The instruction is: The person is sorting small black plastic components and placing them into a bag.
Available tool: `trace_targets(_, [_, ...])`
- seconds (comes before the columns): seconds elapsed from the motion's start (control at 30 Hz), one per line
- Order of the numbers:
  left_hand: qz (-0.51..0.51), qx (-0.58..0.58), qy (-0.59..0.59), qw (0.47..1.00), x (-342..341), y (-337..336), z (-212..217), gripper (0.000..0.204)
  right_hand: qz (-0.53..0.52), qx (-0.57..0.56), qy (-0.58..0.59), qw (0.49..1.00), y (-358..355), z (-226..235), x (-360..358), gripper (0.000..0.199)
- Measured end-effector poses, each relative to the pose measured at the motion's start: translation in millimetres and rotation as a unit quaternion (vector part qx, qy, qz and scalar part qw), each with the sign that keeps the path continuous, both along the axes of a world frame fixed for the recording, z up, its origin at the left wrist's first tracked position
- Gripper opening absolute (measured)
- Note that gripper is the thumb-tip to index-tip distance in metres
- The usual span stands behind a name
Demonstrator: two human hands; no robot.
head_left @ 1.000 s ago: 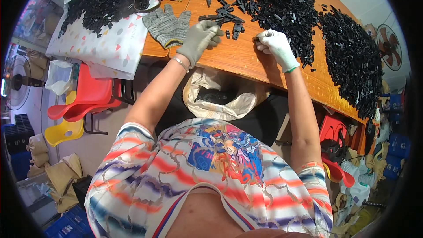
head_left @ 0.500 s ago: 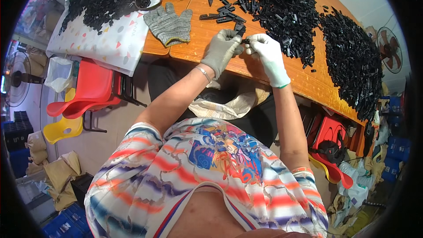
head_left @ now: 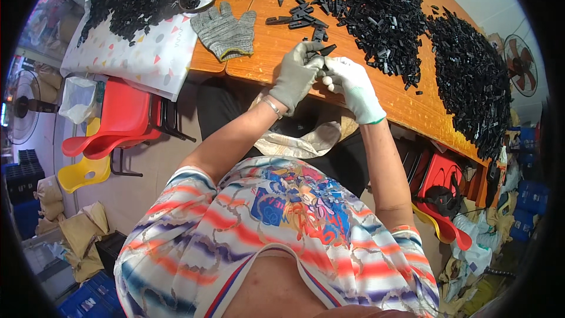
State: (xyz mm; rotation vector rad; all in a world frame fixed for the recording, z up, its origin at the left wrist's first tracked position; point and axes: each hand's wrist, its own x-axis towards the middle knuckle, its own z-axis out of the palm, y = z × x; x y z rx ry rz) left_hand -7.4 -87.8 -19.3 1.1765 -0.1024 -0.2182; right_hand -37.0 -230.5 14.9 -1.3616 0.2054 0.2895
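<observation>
My left hand [head_left: 297,73], in a grey-coated work glove, grips a black pointed plastic piece [head_left: 328,50] whose tip sticks out beyond the thumb and fingers. Close against it is my right hand [head_left: 352,82] in a white glove with a green cuff edge. Its fingers are pinched together beside the piece; what they hold, if anything, is hidden. Both hands are over the near edge of the wooden table [head_left: 268,70]. Just past them lie several loose black clip-like pieces [head_left: 300,19], at the near side of a large heap of them [head_left: 368,9].
A second heap of small black parts [head_left: 471,76] covers the table's right side. At left, more black parts [head_left: 138,9] lie on a patterned sheet [head_left: 150,62], near a knitted grey glove [head_left: 226,32]. An open sack [head_left: 303,143] sits below the table edge. Red chairs [head_left: 126,112] stand left.
The black piece has turned from pointing up to pointing right in my left hand. My right hand has shifted slightly nearer me and its fingers have curled in.
</observation>
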Motion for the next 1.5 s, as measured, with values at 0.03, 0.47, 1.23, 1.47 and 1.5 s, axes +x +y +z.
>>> trace_targets(0.03, [0.001,0.009,-0.014,1.0,1,0,-4,0.03,0.001,-0.001,0.0,1.0,-1,-1,0,0.022])
trace_targets(0.47, [-0.139,-0.215,0.153,0.955,6,28,-3,0.025,-0.036,-0.132,-0.092,0.986,11,26,2,0.02])
trace_targets(1.23, [-0.061,0.012,0.014,0.998,-15,17,28,0.02,-0.127,-0.15,-0.194,0.961,32,21,6,0.021])
trace_targets(1.47, [-0.052,0.016,0.026,0.998,-14,15,28,0.021,-0.137,-0.146,-0.206,0.958,32,13,9,0.021])
trace_targets(1.5, [-0.047,0.016,0.023,0.998,-14,15,28,0.021,-0.136,-0.146,-0.206,0.958,33,15,8,0.021])
